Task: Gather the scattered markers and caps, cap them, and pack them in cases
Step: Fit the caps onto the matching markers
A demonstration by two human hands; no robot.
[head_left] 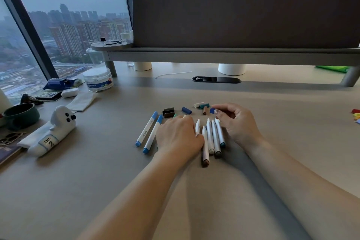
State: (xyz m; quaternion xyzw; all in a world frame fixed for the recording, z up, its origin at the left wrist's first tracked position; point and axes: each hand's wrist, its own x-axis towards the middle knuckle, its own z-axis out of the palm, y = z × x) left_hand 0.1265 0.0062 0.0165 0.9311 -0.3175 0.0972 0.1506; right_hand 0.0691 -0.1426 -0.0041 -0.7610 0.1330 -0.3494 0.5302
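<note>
Two capped blue markers lie side by side on the beige desk. To their right my left hand lies over an uncapped white marker, thumb against it. Several uncapped white markers lie in a row between my hands. My right hand pinches a blue cap between thumb and fingers. Loose caps lie just beyond: dark brown caps, a blue cap, a cream cap, a teal cap and a brown cap.
A white plush pencil case lies at the left near a dark green mug. A plastic jar, pouches and cloth sit at the back left. A raised shelf with a grey divider spans the back. Colourful items show at the right edge.
</note>
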